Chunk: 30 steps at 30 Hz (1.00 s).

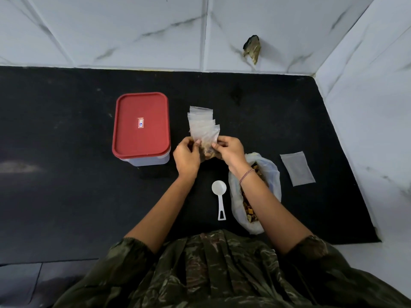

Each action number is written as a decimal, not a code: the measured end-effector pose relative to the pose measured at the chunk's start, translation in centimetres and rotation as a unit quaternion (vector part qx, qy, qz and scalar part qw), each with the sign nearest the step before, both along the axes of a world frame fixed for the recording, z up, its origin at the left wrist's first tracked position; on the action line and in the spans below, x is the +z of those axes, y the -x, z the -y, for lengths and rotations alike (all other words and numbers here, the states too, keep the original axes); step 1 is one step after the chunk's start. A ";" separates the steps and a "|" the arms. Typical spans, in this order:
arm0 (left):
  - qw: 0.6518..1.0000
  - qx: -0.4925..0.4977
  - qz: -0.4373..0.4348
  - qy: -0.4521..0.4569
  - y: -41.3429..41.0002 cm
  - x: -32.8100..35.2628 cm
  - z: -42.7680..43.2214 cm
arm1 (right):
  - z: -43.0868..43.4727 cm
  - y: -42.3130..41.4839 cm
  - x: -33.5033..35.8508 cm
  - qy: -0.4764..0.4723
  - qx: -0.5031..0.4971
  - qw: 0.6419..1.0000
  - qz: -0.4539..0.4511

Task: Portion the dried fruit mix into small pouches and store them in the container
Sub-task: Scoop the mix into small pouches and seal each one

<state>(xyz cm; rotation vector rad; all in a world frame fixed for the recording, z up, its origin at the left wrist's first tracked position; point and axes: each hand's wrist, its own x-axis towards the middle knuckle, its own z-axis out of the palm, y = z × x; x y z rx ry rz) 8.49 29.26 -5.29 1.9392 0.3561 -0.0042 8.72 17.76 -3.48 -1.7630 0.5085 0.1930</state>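
Camouflage sleeves (124,252) nearest. White scoop (219,197) lies on black counter (66,185), dried fruit bag (273,172) just right. Left hand (186,157) and right hand (230,150) both pinch a part-filled pouch (205,137). Red-lidded container (141,126) stands left, closed. Empty pouch (297,168) lies right.

Part-filled clear pouch (205,141) being held upright, empty pouches (200,116) fanning behind, red-lidded container (141,127) sitting closed left, open fruit-mix bag (270,174) lying right.

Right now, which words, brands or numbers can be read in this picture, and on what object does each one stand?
The sticker on the red lid of the container: red, white and blue print, too small and blurred to read.
The pouches, white scoop and bag of fruit mix: no writing visible.
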 end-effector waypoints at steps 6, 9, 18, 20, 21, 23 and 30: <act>0.999 0.015 0.013 -0.031 -0.1 -0.2 0.2 | 0.3 -0.1 0.1 0.265 0.093 0.960 0.012; 0.998 0.018 0.032 -0.049 0.0 -0.5 0.1 | -0.1 -0.2 0.0 0.325 0.111 0.939 0.015; 0.998 0.019 0.038 -0.047 -0.7 -1.4 -0.4 | -0.4 -0.7 -0.6 0.376 0.116 0.919 0.042; 0.998 0.017 0.045 -0.047 -0.7 -1.5 -0.6 | -0.2 -0.8 -0.7 0.370 0.116 0.920 0.053; 0.998 0.016 0.046 -0.046 -0.7 -1.5 -0.7 | -0.1 -0.7 -0.7 0.363 0.117 0.922 0.059; 0.997 0.013 0.054 -0.045 -0.8 -1.6 -0.8 | -0.2 -0.4 -0.7 0.364 0.116 0.920 0.083; 0.995 0.013 0.082 -0.051 -0.9 -1.3 -0.6 | -1.8 1.3 -1.0 0.490 0.211 0.823 0.195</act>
